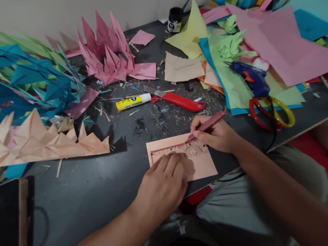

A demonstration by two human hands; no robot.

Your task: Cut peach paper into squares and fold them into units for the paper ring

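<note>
A peach sheet of paper (201, 168) lies at the table's front edge with a clear ruler (182, 151) across it, a protractor shape near the ruler's right end. My left hand (167, 178) rests on the ruler and paper, its fingers lying flat and partly hiding both. A red line runs along the ruler's top edge, and another short one stands at its left end. In my closed right hand (217, 134) is a dark red marker pen (211, 122), tilted, its tip at the ruler's upper edge.
Beyond the sheet are a glue stick (133, 102) and a red utility knife (183, 101), blade out. A glue gun (250, 77) and scissors (281, 113) lie right. Folded paper pieces (44, 142) stand left, above a phone (5, 226). A black jar (175, 20) stands at the back.
</note>
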